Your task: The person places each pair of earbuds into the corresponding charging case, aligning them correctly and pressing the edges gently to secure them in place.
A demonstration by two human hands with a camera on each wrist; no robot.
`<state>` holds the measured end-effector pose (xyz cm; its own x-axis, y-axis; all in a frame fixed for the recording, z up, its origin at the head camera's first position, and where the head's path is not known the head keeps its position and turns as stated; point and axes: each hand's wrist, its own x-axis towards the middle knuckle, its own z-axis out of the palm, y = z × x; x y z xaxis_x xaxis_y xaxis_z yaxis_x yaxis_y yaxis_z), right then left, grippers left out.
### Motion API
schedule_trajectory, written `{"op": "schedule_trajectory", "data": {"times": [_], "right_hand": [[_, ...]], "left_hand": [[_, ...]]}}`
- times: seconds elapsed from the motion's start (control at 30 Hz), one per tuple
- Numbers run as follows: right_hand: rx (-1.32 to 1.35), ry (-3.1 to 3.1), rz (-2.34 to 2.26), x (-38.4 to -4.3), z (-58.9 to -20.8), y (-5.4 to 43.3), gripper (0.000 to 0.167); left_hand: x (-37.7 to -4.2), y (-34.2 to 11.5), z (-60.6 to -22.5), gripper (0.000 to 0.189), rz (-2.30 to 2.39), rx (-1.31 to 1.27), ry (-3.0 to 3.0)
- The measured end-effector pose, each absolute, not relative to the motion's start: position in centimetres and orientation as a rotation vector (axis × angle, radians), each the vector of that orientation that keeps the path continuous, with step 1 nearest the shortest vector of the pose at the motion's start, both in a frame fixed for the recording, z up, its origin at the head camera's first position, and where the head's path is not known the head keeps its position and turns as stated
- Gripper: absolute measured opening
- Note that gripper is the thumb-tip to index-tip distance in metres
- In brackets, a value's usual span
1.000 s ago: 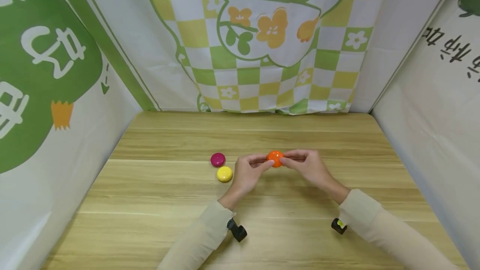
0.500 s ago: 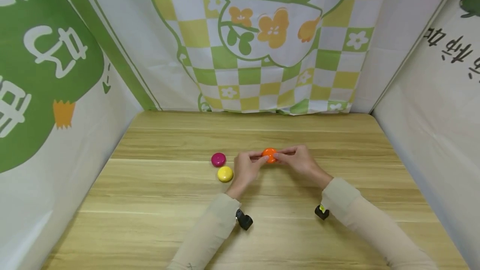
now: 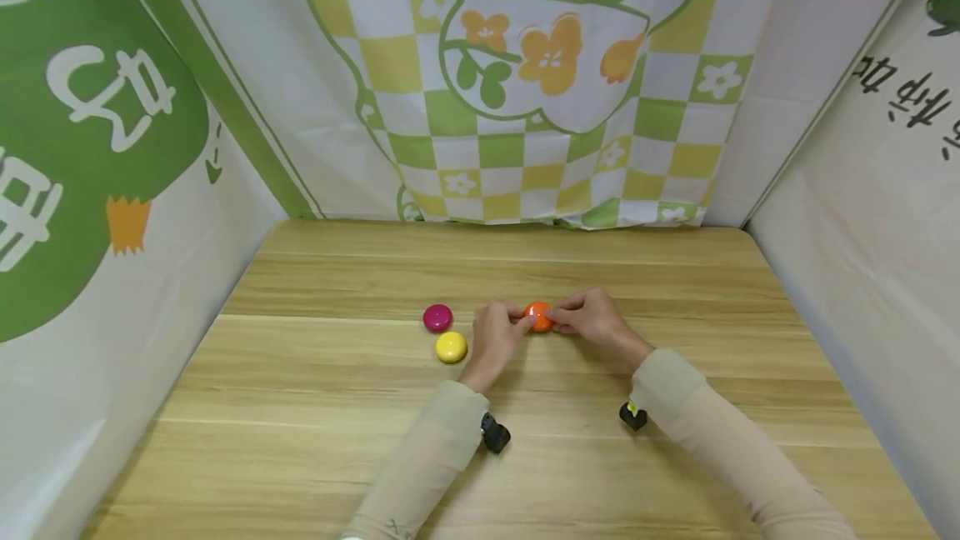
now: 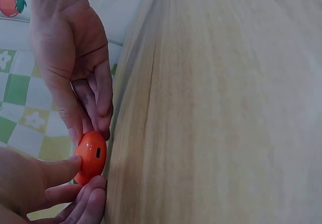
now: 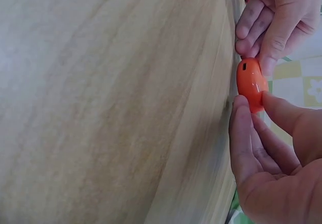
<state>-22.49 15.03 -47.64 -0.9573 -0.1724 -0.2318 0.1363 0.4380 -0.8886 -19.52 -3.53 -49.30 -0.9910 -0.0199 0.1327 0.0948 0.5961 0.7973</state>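
Observation:
Between my two hands is a glossy orange disc (image 3: 537,317), rounded like a pebble, with a small dark slot in its rim that shows in both wrist views. My left hand (image 3: 495,344) pinches its left side between thumb and fingers. On the opposite side, my right hand (image 3: 600,322) pinches it the same way. The disc (image 4: 90,156) is at or just above the tabletop; whether it touches cannot be told. A yellow disc (image 3: 451,347) lies just left of my left hand, and a magenta disc (image 3: 438,318) lies slightly behind it.
The wooden table (image 3: 300,440) spreads around the hands. A checked, flowered cloth (image 3: 525,148) hangs along its back edge, with printed sheets at both sides. Black devices, one (image 3: 495,433) by the left sleeve and another (image 3: 633,416) by the right, sit at the wrists.
Both hands have shifted a little to the left with the orange disc between them, the right forearm most. The yellow and magenta discs have stayed in place.

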Motion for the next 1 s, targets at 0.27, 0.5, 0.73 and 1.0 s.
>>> {"op": "schedule_trajectory", "data": {"times": [0.27, 0.5, 0.73, 1.0], "right_hand": [[-0.064, 2.503, -1.424, -22.5, -47.7, 14.9, 0.018], [-0.041, 2.555, -1.376, -22.4, -47.6, 14.9, 0.017], [-0.061, 2.617, -1.318, -22.4, -47.1, 15.5, 0.019], [-0.226, 2.765, -1.136, -22.0, -45.8, 17.3, 0.04]], "left_hand": [[-19.6, -3.3, -49.2, 0.016, -1.313, -0.04, -2.766], [-19.5, -3.1, -49.0, 0.017, -1.296, -0.042, -2.794], [-18.6, -3.4, -47.8, 0.026, -1.208, -0.164, -2.834], [-17.1, -6.0, -44.9, 0.044, -0.985, -0.361, -2.904]]}}
